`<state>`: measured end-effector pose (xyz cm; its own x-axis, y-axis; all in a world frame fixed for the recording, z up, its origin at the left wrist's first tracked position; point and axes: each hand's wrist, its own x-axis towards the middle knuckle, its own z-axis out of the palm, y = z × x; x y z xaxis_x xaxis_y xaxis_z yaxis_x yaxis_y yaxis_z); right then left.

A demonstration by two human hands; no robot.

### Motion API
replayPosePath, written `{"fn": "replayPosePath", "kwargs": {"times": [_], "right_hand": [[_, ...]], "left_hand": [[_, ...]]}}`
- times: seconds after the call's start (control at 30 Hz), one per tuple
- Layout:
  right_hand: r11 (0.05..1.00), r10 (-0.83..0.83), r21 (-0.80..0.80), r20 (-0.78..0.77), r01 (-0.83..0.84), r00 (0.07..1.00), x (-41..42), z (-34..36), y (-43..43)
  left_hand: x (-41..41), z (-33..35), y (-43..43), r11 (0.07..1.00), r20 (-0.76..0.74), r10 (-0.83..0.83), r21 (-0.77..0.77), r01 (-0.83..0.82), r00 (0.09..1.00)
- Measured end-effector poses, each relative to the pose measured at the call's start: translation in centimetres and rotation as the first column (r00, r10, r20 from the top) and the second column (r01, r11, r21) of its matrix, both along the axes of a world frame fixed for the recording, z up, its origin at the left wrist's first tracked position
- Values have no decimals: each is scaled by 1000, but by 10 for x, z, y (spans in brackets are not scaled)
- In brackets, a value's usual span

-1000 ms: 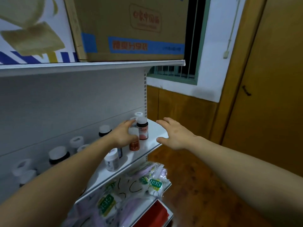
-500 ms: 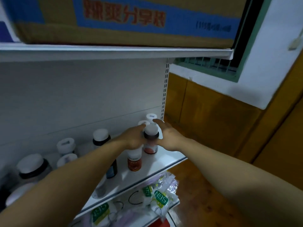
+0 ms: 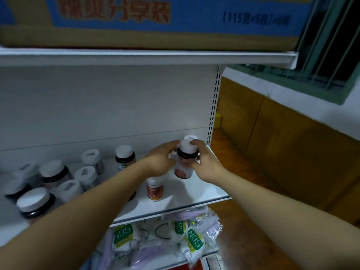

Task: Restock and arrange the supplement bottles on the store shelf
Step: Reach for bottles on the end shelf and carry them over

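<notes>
A white-capped bottle [image 3: 184,166], its pink label blurred and contents not discernible, is gripped at the right end of the shelf [image 3: 194,197] by the left hand [image 3: 159,160] and right hand [image 3: 206,164], the fingers [image 3: 196,143] of both curled round its cap and neck. An orange-labelled bottle [image 3: 154,190] is seen just in front, white-lidded jars [image 3: 37,203] to the left. Below, packets [image 3: 194,240] marked "N95" are heaped; "115" is printed on the box [image 3: 136,34] above.
</notes>
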<state>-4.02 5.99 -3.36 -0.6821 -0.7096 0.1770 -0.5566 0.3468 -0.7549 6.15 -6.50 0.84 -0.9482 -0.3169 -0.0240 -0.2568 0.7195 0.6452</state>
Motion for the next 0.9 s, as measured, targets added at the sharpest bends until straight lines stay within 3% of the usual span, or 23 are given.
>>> {"fn": "replayPosePath", "kwargs": {"times": [0.1,0.27,0.77,0.9], "right_hand": [[991,21,-129,24,-18,999,11,29,6],[972,88,-225,79,-68,993,60,77,8],[855,324,-469,149,-222,934,255,153,5],[824,344,-506,89,-256,935,279,170,13]], "left_hand": [[18,9,0,996,-168,-2,91,17,986],[64,25,-5,937,-309,-77,302,174,948],[262,88,-3,946,-572,-26,252,206,820],[290,104,7,931,-622,-46,257,260,781]]}}
